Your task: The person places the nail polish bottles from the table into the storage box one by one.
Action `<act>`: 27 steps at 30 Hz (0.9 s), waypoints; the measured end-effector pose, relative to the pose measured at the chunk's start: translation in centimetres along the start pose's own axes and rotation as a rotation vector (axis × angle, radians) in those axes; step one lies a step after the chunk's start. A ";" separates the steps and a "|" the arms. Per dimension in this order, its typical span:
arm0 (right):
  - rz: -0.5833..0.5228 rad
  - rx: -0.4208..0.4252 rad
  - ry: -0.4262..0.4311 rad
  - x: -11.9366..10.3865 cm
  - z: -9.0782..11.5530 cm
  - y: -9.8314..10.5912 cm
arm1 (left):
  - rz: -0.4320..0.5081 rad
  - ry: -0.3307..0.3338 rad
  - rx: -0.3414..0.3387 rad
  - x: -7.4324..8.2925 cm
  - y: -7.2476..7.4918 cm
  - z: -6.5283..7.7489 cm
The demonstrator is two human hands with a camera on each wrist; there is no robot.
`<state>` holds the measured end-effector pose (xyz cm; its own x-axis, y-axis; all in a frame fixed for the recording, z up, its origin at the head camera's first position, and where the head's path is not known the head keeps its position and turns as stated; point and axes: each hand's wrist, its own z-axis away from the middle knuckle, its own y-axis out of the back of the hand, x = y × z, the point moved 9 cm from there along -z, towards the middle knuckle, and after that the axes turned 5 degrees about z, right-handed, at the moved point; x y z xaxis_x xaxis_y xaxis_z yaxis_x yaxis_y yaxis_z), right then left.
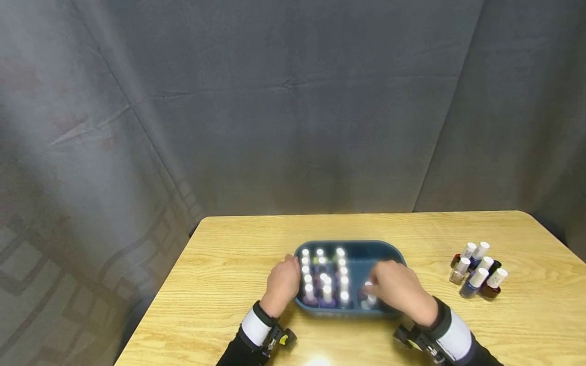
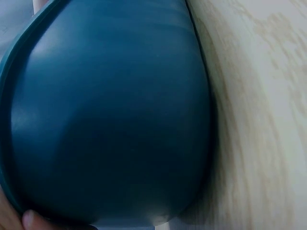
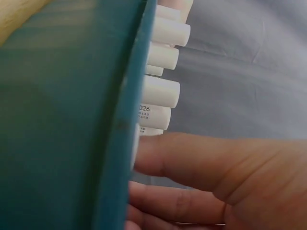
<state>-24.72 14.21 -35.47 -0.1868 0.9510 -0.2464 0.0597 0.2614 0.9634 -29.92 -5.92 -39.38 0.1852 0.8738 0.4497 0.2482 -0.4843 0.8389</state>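
Observation:
A dark teal tray (image 1: pixel 361 247) lies on the table, with rows of white-capped nail polish bottles (image 1: pixel 327 295) standing upright in its left part. My left hand (image 1: pixel 284 279) holds the tray's left rim; in the left wrist view its fingertips (image 2: pixel 29 219) curl at the rim's edge. Over the right part of the tray, my right hand (image 1: pixel 398 284) pinches a nail polish bottle (image 1: pixel 369 300) near the front wall. In the right wrist view the thumb (image 3: pixel 177 153) covers most of that bottle's cap, and the tray wall (image 3: pixel 62 143) hides its body.
To the right of the tray, several more nail polish bottles (image 1: pixel 478 274) stand in a cluster on the wooden table (image 1: pixel 220 284). A grey cloth (image 1: pixel 293 127) hangs behind the table's far edge.

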 end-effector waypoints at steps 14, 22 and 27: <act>0.003 -0.016 0.014 0.0 0.2 0.4 | 0.004 -0.019 0.007 0.2 0.0 0.0; 0.002 -0.026 0.019 0.1 0.3 0.7 | 0.004 -0.025 0.010 0.2 0.1 0.1; 0.017 -0.013 0.016 1.6 0.3 2.5 | 0.010 -0.017 -0.002 0.1 0.1 0.0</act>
<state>-24.61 16.39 -33.48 -0.2012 0.9526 -0.2283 0.0504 0.2428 0.9688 -29.86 -5.89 -39.29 0.2037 0.8682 0.4525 0.2448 -0.4927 0.8351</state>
